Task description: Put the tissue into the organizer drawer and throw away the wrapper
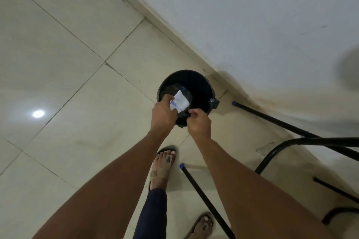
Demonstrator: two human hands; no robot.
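Note:
A round black bin [196,81] lined with a black bag stands on the tiled floor by the wall. My left hand [163,114] holds a white wrapper with blue print [180,101] over the bin's mouth. My right hand [199,124] pinches the edge of the black bin bag [184,116] at the near rim. The tissue and the organizer drawer are out of view.
Black metal furniture legs with blue caps [206,200] stand to the right of the bin and close to my feet in sandals [164,163]. A white wall [252,15] runs behind the bin. Pale floor tiles [68,64] stretch to the left.

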